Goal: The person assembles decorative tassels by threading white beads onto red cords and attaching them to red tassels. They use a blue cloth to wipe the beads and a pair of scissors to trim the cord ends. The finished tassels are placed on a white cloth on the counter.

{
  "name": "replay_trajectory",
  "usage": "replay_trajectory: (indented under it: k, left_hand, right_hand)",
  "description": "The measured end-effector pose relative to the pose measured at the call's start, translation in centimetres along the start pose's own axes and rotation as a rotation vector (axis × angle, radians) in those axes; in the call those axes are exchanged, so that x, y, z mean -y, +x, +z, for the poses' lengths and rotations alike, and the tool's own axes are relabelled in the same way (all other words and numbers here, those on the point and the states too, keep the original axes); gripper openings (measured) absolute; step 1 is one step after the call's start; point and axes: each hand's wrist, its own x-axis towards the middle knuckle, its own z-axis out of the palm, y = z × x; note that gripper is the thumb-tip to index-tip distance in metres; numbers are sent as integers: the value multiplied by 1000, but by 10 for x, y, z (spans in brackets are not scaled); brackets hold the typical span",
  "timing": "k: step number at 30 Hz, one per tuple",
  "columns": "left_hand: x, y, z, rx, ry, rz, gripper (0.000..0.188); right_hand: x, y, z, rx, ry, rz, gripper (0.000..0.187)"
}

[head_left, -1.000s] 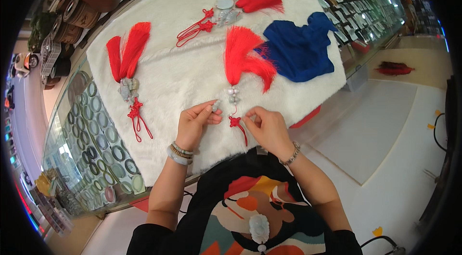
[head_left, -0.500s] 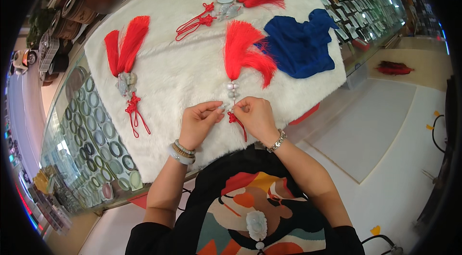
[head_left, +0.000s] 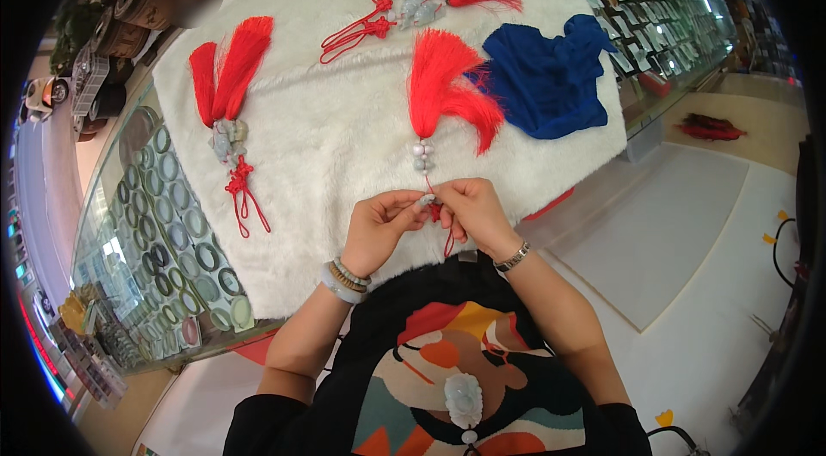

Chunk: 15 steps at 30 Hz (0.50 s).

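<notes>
On the white fur cloth (head_left: 327, 129), a red tassel (head_left: 443, 82) lies with pale beads (head_left: 422, 155) strung below it on a red cord. The cord runs down to my two hands, which are close together. My left hand (head_left: 385, 224) pinches a small pale carved stone (head_left: 427, 200) beside the cord. My right hand (head_left: 473, 211) is closed with thumb and forefinger on the red cord near that stone. A red knot and a cord loop (head_left: 448, 241) hang below the fingers, partly hidden by them.
Finished-looking tassel pendants lie at the left (head_left: 228, 142) and far side (head_left: 417, 9). A crumpled blue cloth (head_left: 546, 77) is at the right. Beneath the fur is a glass case with bracelets (head_left: 176, 237); another display (head_left: 641, 13) stands far right.
My hands have come together, the left moving right with the pale stone up to the cord and my right hand. The tassels and cloth appear slightly shifted as the view moved.
</notes>
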Motion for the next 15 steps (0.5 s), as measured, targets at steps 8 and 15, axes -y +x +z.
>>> replay_trajectory:
  k: [8, 15]
  left_hand:
    - [0, -2, -2, -61, 184, 66, 23]
    - [-12, 2, -4, -188, 460, 266, 18]
  right_hand:
    - [1, 3, 3, -10, -14, -15, 23]
    - [0, 2, 4, -47, -66, -93, 20]
